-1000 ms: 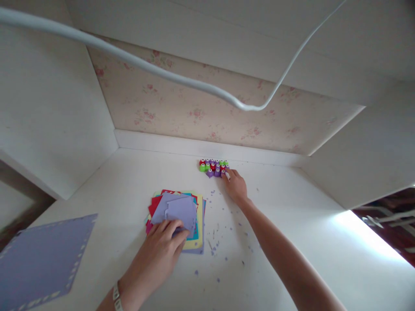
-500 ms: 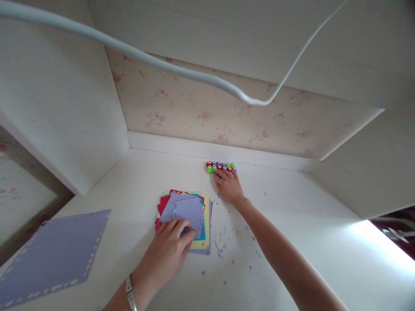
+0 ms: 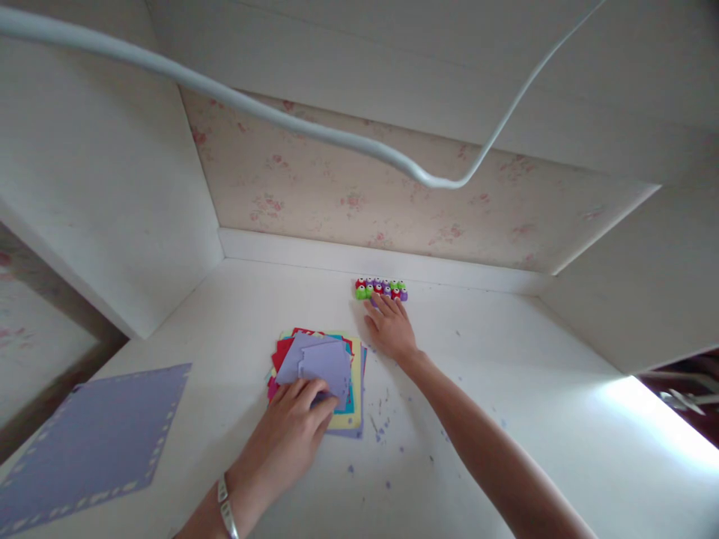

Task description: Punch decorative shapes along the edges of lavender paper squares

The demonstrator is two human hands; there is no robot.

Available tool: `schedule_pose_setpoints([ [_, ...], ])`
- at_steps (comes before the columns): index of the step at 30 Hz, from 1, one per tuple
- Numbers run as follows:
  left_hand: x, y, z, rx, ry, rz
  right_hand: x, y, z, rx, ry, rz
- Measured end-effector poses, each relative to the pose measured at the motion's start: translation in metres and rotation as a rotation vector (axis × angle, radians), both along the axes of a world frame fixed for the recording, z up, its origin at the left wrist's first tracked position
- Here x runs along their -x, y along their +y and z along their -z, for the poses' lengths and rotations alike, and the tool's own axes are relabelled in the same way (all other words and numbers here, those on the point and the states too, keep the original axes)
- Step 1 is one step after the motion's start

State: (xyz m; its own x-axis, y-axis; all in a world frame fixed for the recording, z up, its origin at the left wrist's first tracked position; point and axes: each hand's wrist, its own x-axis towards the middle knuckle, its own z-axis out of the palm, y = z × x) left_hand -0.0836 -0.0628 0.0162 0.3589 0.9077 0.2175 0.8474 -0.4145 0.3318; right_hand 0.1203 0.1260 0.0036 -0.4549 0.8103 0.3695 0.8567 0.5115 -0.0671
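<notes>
My left hand (image 3: 292, 427) rests on the front of a stack of coloured paper, its fingers curled over the small purple sheet (image 3: 326, 362) on top. Its fingertips are partly hidden, so anything beneath them does not show. Under that sheet lie purple, red, blue and yellow papers (image 3: 356, 378), turned at different angles. Farther back, my right hand (image 3: 392, 331) reaches to a row of small red, purple and green paper punches (image 3: 382, 287). Its fingers are spread, the tips touching or just in front of the nearest punches; a purple one shows beside them.
A large purple sheet (image 3: 106, 434) with punched holes along its edges lies at the left. Tiny purple paper bits (image 3: 382, 430) are scattered right of the stack. A white cable (image 3: 348, 138) hangs across the view above. White panels (image 3: 101, 165) enclose the tabletop.
My right hand has drawn back slightly from the punches, and its fingers look more spread. My left hand stays on the paper stack. The whole view has shifted a little.
</notes>
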Motion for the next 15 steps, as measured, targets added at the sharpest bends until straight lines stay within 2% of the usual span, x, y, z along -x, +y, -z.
schedule_pose_setpoints([
  [4,0.000,-0.001,0.001,-0.021,-0.014,0.017,-0.027,-0.032,-0.005,0.040,0.240,-0.054],
  [7,0.001,-0.002,0.002,-0.087,-0.016,0.013,-0.059,-0.061,-0.003,0.128,0.426,-0.017],
  [11,0.000,-0.005,0.005,-0.152,0.074,-0.057,-0.106,-0.089,0.005,0.251,0.549,0.119],
  [15,0.000,-0.007,0.010,-0.162,0.118,-0.107,-0.139,-0.094,0.014,0.324,0.681,0.316],
])
